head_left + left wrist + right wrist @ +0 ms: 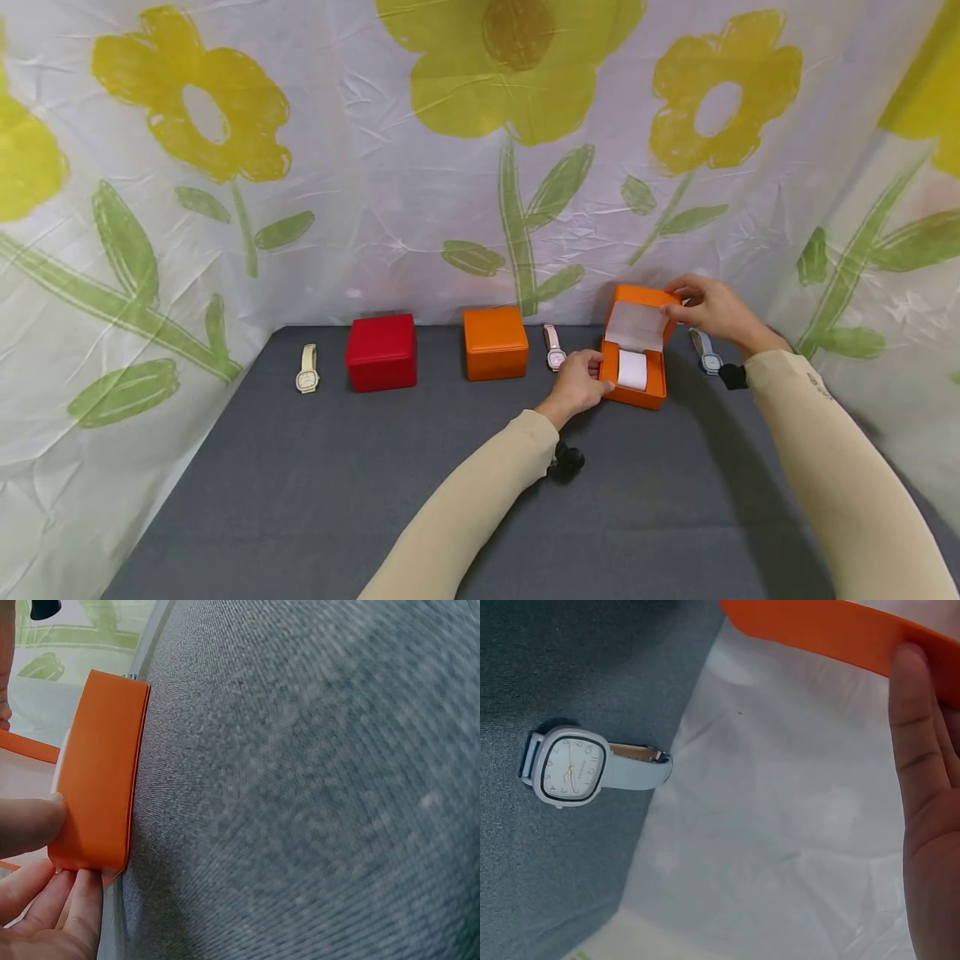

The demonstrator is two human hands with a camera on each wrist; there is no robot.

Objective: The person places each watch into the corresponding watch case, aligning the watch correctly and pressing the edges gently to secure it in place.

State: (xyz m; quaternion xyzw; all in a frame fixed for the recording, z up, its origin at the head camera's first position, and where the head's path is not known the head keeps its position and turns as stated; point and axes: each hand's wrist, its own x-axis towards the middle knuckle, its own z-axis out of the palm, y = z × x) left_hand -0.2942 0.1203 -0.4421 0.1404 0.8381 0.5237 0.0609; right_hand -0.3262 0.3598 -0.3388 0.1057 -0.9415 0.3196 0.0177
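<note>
An open box (634,372) sits on the gray counter (375,500) at about 2 o'clock from the middle, near the back edge. Its lid (642,312) stands raised at 12 o'clock of the base, and a white cushion (632,369) lies inside.

The left hand (579,385) is at the box's 9 o'clock side; the left wrist view shows its thumb and fingers (52,907) pinching the orange wall, so this grip is clamped on the box. The right hand (712,308) is at the lid's 3 o'clock corner, fingers curled round the rim; the right wrist view shows a finger (919,727) laid against the orange edge. That grip is clamped on the lid.

A blue watch (705,353) lies flat just at 3 o'clock of the box, under the right wrist. A pink watch (554,347) lies at 9 o'clock of it, close beside the left hand. Further toward 9 o'clock along the same row stand a shut orange box (495,342), a red box (381,352) and a cream watch (307,369), each apart from the next. Flowered sheeting (450,167) hangs behind and at both sides.
</note>
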